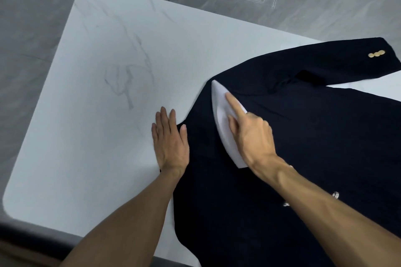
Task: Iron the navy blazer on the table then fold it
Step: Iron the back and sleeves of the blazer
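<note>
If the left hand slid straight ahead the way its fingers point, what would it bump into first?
Nothing, as far as the picture shows. The left hand lies flat at the edge of the blazer, fingers aimed across the bare marble table towards its far edge. The iron lies off to the right.

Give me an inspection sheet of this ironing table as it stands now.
Surface: white marbled table, blazer on its right part.
Job's things: navy blazer spread flat, one sleeve stretched out, gold buttons at its cuff; white iron resting on it.
Clutter: nothing seen.
Grips: left hand flat on the table, thumb at the blazer's edge; right hand holds the iron, forefinger straight.
Cables: nothing seen.
Surroundings: grey floor.
</note>
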